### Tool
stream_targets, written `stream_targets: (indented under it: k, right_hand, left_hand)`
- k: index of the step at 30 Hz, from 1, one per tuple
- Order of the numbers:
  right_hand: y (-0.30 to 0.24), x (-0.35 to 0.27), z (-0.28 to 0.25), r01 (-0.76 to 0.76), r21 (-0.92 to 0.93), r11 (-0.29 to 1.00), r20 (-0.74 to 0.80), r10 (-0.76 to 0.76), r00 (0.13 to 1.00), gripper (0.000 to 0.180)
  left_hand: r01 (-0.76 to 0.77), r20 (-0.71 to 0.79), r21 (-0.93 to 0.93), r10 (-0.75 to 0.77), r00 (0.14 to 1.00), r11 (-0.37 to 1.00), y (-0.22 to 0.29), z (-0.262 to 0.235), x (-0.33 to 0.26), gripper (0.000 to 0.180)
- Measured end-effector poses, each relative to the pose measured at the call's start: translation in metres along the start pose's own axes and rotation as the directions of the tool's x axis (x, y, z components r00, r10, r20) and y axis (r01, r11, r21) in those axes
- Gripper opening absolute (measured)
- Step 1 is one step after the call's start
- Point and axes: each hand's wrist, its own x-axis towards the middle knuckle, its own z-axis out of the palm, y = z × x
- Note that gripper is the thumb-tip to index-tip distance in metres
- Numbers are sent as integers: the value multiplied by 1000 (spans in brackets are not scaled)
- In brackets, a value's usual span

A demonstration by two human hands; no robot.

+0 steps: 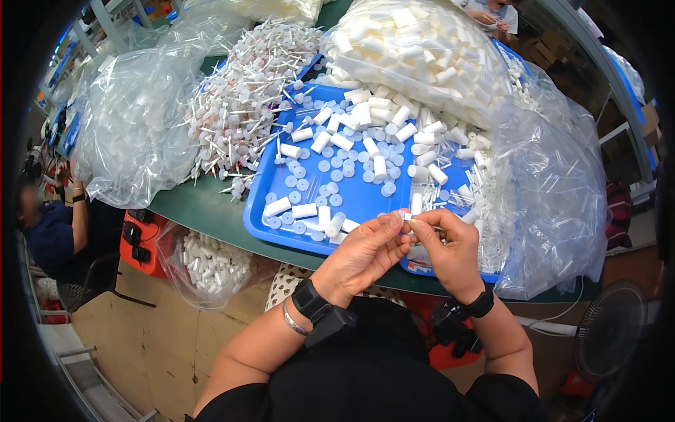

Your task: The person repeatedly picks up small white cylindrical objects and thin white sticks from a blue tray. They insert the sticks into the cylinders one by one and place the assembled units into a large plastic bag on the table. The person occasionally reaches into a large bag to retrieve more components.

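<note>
My left hand (365,254) and my right hand (451,247) meet over the front edge of the blue tray (261,204). Their fingertips are closed in a pinch on a small white piece (407,216), mostly covered by the fingers. Its exact kind is too small to tell. Just beyond my fingertips stands a white cylinder (417,203). Left of the hands, on the tray, lie several more white cylinders (304,210) and translucent round discs (335,200). Thin white sticks (490,211) are heaped right of my right hand.
A large bag of white cylinders (422,53) rests behind the tray. Assembled stick-and-disc pieces (242,91) are piled at its left, beside a clear plastic bag (133,119). Another clear bag (548,197) lies at right. A filled bag (211,264) hangs below the table edge. Other people are nearby.
</note>
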Motion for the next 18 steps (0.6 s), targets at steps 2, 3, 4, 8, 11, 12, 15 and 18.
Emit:
stream_targets:
  k: [2,3,4,8,11,12,15,18]
  right_hand:
    - [-4,1,-4,112,-187,976,30,-108,994,8]
    - [-6,2,-6,168,-278,946,51,-160,986,8]
    - [-5,2,-7,165,-285,944,62,-154,986,8]
    - [-3,6,-14,95,-241,966,126,-66,990,9]
    - [-1,27,-34,-106,-120,987,168,125,978,12]
    - [-1,36,-45,-189,-76,979,180,200,963,13]
    - [20,53,-70,255,-645,720,220,-144,965,13]
    - [34,56,-72,374,-766,522,395,-77,916,9]
  left_hand:
    - [2,-30,37,-1,1000,999,2,3,0,24]
    - [5,-57,60,-1,998,998,3,6,1,22]
    - [8,-84,84,-1,996,996,4,8,2,21]
    - [-1,-155,207,33,987,978,8,8,4,26]
    - [-32,-199,322,101,975,946,16,11,0,33]
    - [-56,-202,328,128,971,943,19,10,-1,33]
    - [-104,-223,326,183,957,940,27,12,-5,32]
    - [-123,-229,316,201,952,941,28,13,-7,31]
